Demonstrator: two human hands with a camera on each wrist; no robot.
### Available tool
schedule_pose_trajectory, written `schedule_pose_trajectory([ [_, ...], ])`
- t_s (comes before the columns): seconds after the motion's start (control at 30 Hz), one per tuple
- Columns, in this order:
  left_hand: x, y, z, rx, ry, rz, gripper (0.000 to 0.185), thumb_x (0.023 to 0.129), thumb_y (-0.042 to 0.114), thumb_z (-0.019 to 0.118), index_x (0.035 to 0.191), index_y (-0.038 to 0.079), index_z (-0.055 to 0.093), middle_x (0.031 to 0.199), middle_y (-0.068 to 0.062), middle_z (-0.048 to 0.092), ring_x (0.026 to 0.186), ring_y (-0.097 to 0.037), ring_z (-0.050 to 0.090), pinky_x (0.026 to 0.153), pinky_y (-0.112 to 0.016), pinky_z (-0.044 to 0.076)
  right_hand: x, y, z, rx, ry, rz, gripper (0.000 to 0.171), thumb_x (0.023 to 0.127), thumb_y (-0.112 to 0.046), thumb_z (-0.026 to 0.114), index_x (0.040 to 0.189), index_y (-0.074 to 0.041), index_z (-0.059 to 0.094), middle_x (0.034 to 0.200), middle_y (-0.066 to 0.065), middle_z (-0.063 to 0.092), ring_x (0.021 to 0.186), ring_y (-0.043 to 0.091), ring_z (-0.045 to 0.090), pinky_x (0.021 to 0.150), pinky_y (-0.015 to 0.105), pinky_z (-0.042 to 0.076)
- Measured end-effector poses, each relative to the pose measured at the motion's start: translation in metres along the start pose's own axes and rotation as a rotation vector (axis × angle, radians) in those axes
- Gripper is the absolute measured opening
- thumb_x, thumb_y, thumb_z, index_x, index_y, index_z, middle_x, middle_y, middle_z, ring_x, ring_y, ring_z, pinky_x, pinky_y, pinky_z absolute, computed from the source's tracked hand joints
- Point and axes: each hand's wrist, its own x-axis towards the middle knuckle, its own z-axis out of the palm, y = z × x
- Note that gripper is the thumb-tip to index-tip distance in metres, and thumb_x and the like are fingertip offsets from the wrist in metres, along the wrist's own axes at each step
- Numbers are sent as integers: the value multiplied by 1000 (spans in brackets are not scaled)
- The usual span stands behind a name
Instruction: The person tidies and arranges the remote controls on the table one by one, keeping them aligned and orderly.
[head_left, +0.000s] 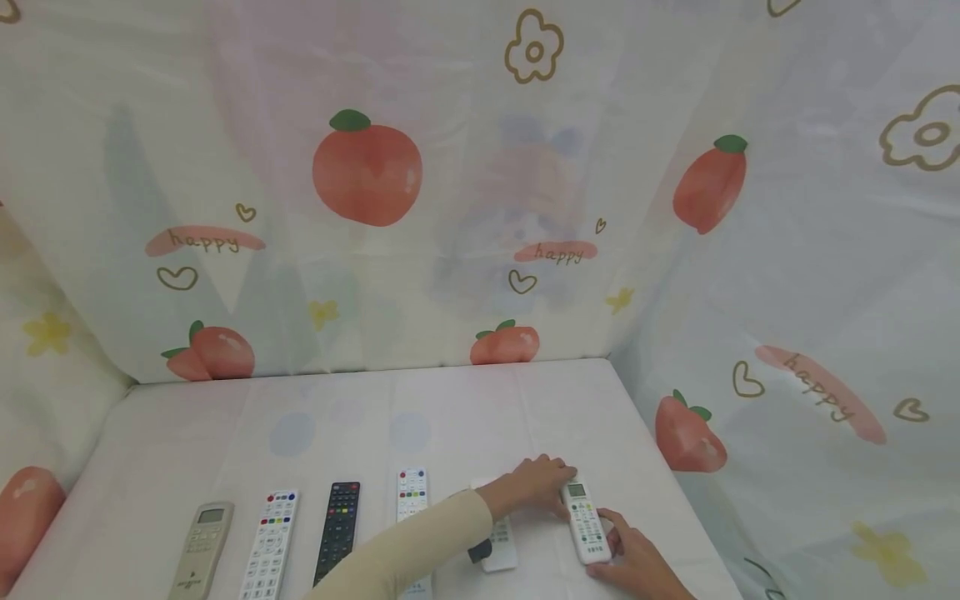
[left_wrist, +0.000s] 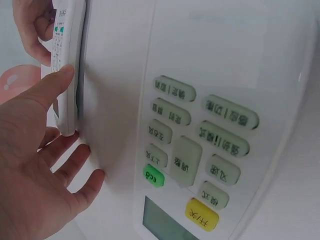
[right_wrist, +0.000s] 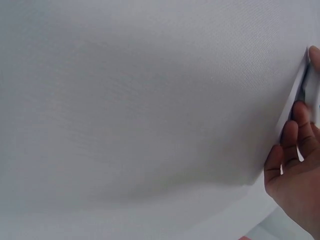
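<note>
A white air-conditioner remote control (head_left: 587, 521) with a small grey screen lies at the right of the row. My left hand (head_left: 536, 483) holds its screen end; in the left wrist view the thumb lies on one long side of the remote (left_wrist: 67, 55) and the other fingers spread round its end. At the opposite end, my right hand (head_left: 637, 558) grips the lower edges between thumb and fingers. Another white remote (head_left: 502, 550) sits partly hidden under my left forearm; up close, it shows a green button (left_wrist: 153, 176) and a yellow button (left_wrist: 202, 214).
Further left on the white-covered table (head_left: 480, 400) lie a beige remote (head_left: 201, 550), a white remote with coloured buttons (head_left: 270, 542), a black remote (head_left: 337, 529) and another white one (head_left: 412, 492), partly behind my sleeve. Fruit-printed cloth walls (head_left: 450, 292) stand around the table.
</note>
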Motion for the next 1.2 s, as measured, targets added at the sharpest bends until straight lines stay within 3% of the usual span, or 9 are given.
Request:
schedule_pose_trajectory([
  [0.2, -2, -12, -8, -90, 14, -19, 77, 82, 49, 79, 148, 23, 48, 141, 6, 54, 124, -11, 52, 101, -34, 46, 2, 1, -2, 5, -14, -19, 94, 67, -27, 92, 141, 5, 43, 85, 2, 51, 76, 17, 49, 70, 36, 43],
  [0.33, -8, -28, -21, -147, 39, 2, 72, 89, 45, 75, 150, 20, 46, 142, 3, 53, 125, -12, 52, 99, -31, 47, 3, -1, -3, -3, -27, -7, 96, 68, -30, 92, 143, 5, 41, 86, 2, 51, 77, 18, 49, 71, 37, 44],
  [0.6, -39, -71, -56, -299, 135, 31, 64, 96, 35, 68, 150, 12, 43, 137, -4, 57, 129, -17, 51, 103, -31, 43, 2, -3, -7, -32, -42, 55, 102, 68, -40, 91, 144, 2, 39, 88, 5, 50, 80, 21, 50, 74, 42, 46],
  [0.8, -80, -116, -79, -368, 207, -3, 63, 98, 31, 66, 151, 9, 41, 140, -9, 55, 131, -23, 49, 105, -38, 43, 6, -1, -7, -10, -55, 19, 104, 67, -41, 91, 146, 1, 38, 89, 4, 50, 81, 20, 49, 75, 42, 45],
  [0.97, -123, -155, -91, -357, 286, -68, 61, 98, 27, 66, 150, 6, 41, 140, -14, 54, 129, -30, 51, 105, -45, 43, 5, 3, -14, -37, -72, -13, 105, 69, -47, 89, 147, 1, 38, 91, 3, 52, 83, 19, 50, 77, 44, 47],
  [1.07, -149, -177, -95, -335, 324, -120, 62, 97, 26, 66, 149, 3, 42, 140, -17, 54, 128, -33, 51, 105, -49, 42, 5, -1, -26, -47, -43, -46, 97, 75, -45, 85, 146, 3, 40, 90, 4, 51, 82, 19, 49, 75, 42, 46],
  [1.2, -181, -203, -105, -301, 343, -191, 63, 98, 25, 66, 149, -1, 41, 145, -22, 49, 133, -39, 46, 108, -54, 37, 9, -9, -47, -97, 51, -125, 74, 90, -37, 73, 144, 4, 44, 91, 4, 50, 84, 21, 48, 72, 39, 44],
])
